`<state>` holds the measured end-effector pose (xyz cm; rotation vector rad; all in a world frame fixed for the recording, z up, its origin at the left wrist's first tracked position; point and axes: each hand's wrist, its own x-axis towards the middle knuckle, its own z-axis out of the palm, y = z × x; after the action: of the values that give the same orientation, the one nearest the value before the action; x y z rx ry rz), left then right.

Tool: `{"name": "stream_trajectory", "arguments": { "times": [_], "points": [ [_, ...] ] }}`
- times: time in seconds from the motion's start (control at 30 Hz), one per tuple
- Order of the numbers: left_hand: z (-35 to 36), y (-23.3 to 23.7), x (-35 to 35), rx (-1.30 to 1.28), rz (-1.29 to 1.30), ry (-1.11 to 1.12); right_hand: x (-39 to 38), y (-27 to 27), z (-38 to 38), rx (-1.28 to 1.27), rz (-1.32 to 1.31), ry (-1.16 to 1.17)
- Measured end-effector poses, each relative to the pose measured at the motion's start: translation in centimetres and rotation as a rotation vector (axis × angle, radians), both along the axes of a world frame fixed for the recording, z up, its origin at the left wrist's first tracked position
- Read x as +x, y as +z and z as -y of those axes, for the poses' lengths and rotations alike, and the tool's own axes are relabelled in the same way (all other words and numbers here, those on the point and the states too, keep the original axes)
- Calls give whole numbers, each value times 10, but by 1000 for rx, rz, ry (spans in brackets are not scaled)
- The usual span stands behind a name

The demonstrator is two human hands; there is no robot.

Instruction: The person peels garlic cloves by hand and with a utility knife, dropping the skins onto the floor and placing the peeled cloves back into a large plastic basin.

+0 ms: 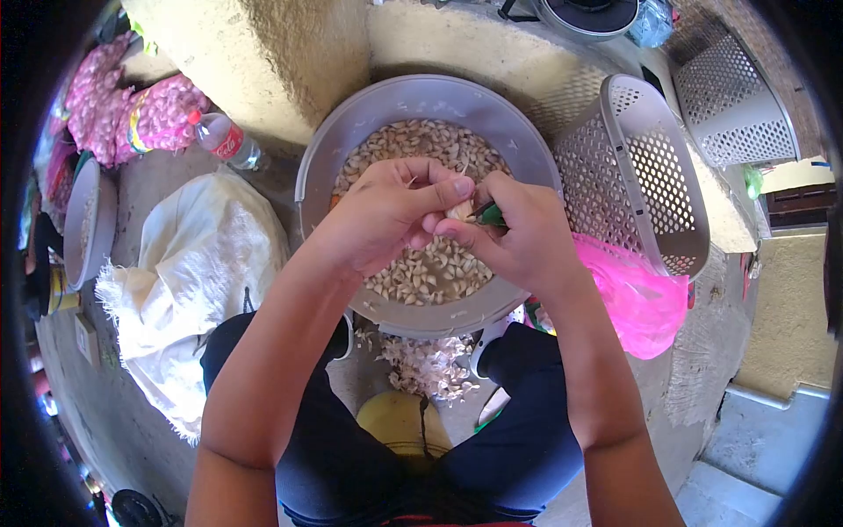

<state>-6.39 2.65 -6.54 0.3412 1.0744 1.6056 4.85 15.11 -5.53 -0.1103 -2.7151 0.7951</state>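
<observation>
Above a wide grey basin (329, 158), my two hands meet near its centre. My left hand (395, 206) pinches a pale garlic clove (460, 209) between thumb and fingers. My right hand (518, 224) is closed around a small knife with a green handle (492, 214), its dark blade end touching the clove. Many garlic cloves (426, 272) lie in the basin below, seemingly in water. The palm sides of both hands are partly hidden.
Garlic skins (430, 364) lie on the floor between my feet. A white sack (198, 263) and a cola bottle (226, 139) are at the left. A perforated basket (615, 167) and a pink plastic bag (632, 294) stand right of the basin.
</observation>
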Motion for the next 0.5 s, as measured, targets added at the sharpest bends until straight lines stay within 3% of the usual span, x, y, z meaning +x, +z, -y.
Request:
{"name": "stream_trajectory", "arguments": {
  "times": [0.5],
  "points": [
    [0,-2,2,103,170,55,-5,-9,8,-35,-124,-87]
  ]
}}
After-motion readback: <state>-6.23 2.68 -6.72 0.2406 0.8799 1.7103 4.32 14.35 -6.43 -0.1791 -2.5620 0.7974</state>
